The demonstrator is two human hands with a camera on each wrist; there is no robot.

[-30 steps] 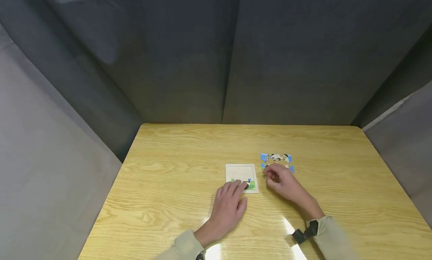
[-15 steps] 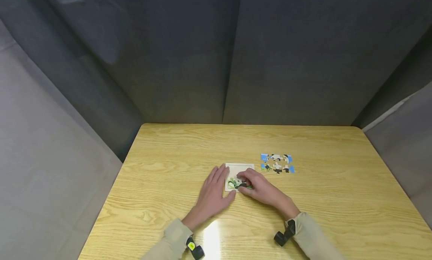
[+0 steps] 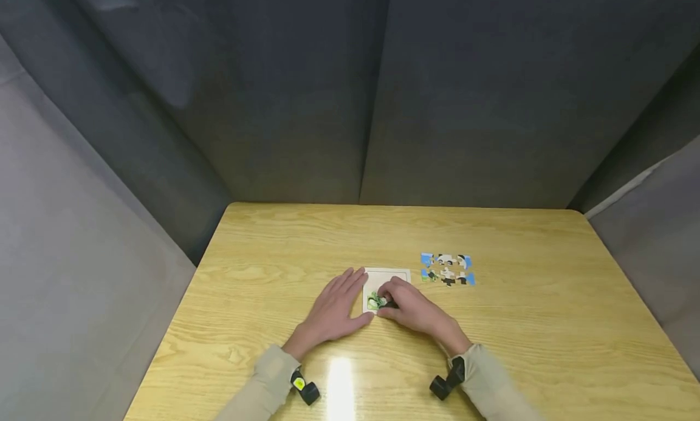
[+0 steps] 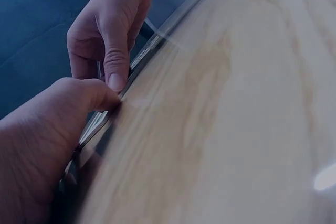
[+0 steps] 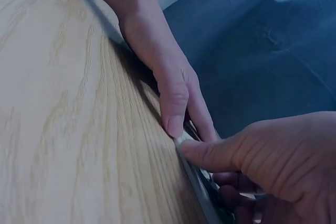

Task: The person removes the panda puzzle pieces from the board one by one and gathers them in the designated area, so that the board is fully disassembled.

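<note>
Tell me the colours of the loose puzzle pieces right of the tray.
Blue, white and black loose puzzle pieces; clearest in the head view.

Readable text: none in any view.
Puzzle tray (image 3: 386,276): pale, no lettering visible.
Loose puzzle pieces (image 3: 447,269), at 3 o'clock from the tray: printed picture only, no words or numbers.
Table (image 3: 273,251): bare wood grain, no label.
Wrist straps: small yellow mark (image 3: 298,383), too small to read.

Two hands (image 3: 333,308) – one tray (image 3: 389,276) – one table (image 3: 273,251).
</note>
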